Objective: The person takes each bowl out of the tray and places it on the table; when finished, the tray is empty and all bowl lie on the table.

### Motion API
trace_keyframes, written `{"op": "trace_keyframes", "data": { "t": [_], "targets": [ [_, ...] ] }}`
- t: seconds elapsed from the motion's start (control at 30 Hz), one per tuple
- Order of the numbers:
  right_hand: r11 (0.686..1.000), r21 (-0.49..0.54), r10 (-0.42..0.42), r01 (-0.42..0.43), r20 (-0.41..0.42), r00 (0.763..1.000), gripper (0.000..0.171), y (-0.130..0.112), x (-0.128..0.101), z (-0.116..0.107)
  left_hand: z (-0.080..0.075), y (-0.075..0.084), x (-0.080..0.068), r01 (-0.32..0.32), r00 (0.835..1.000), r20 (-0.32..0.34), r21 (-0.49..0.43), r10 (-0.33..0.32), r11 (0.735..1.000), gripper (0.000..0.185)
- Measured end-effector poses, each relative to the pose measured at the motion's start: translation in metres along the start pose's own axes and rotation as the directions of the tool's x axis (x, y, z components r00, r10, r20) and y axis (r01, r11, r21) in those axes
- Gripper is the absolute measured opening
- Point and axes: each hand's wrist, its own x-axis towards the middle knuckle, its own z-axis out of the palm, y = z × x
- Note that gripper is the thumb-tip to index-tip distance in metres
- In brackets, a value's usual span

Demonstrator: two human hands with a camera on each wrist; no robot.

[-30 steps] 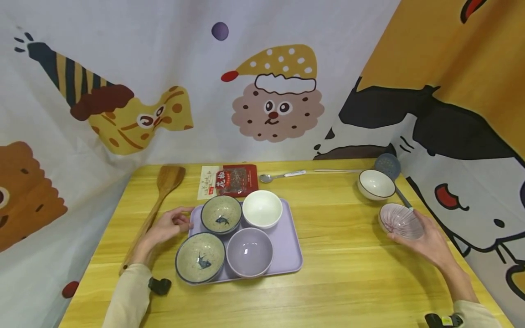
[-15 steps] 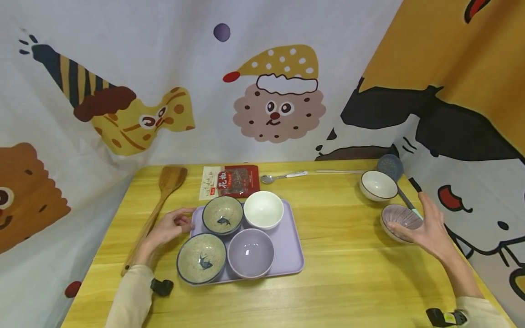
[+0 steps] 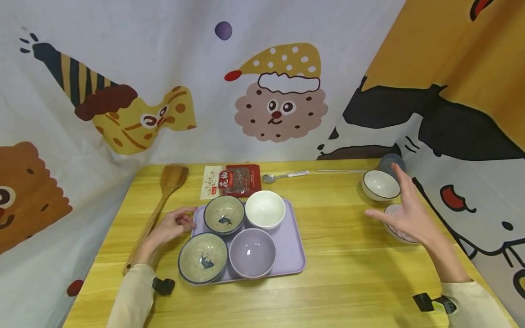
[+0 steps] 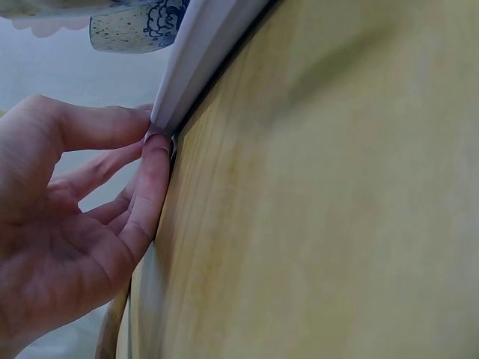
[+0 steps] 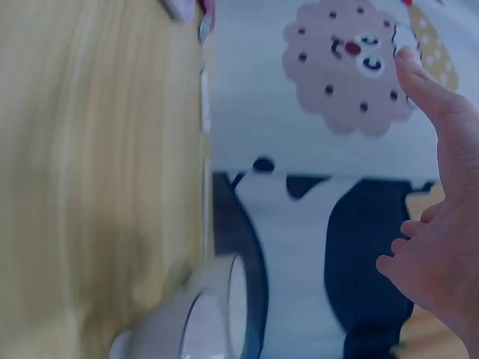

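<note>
My left hand (image 3: 170,226) rests on the table with its fingertips (image 4: 153,146) against the left rim of a lilac tray (image 3: 293,241). The tray carries two speckled fish bowls (image 3: 223,214), a white bowl (image 3: 264,208) and a lilac bowl (image 3: 252,253). My right hand (image 3: 404,212) hovers open above the table at the right, fingers spread, holding nothing. Behind it a pink ribbed bowl (image 3: 391,223) sits on the table, mostly hidden. A white bowl with a dark rim (image 3: 379,184) stands just beyond.
A wooden spatula (image 3: 162,200) lies left of the tray. A red spice packet (image 3: 234,180), a metal spoon (image 3: 283,175) and a grey slotted ladle (image 3: 389,161) lie along the far edge. Cartoon-printed cloth walls close in the table on the back and both sides.
My right hand let go of the pink ribbed bowl, leaving it on the table, and has risen up and back with open fingers. The left hand stayed at the tray's rim.
</note>
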Motion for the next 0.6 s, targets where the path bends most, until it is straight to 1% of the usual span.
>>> {"op": "trace_keyframes", "data": {
  "t": [0.17,0.27,0.37,0.5,0.6],
  "targets": [
    [0.997,0.004,-0.083,0.082,0.030,0.996,0.134,-0.021,0.015,0.013,0.001,0.001,0.000,0.003,1.000,-0.005,-0.001,-0.003,1.000,0.054],
    [0.989,0.014,-0.146,0.145,0.046,0.988,0.136,-0.029,0.025,0.021,0.001,0.002,0.001,0.008,1.000,0.004,-0.005,-0.008,1.000,0.055],
    [0.983,0.029,-0.184,0.182,0.068,0.981,0.136,-0.035,0.034,0.031,0.001,0.003,0.003,0.014,1.000,0.013,-0.015,-0.014,1.000,0.056],
    [0.968,0.042,-0.249,0.245,0.098,0.964,0.138,-0.043,0.048,0.051,0.001,0.003,0.002,0.013,1.000,0.014,-0.027,-0.013,1.000,0.058],
    [0.955,0.060,-0.297,0.291,0.133,0.946,0.141,-0.051,0.058,0.067,0.001,0.003,0.001,0.016,1.000,0.010,-0.018,-0.016,1.000,0.057]
  ]
}}
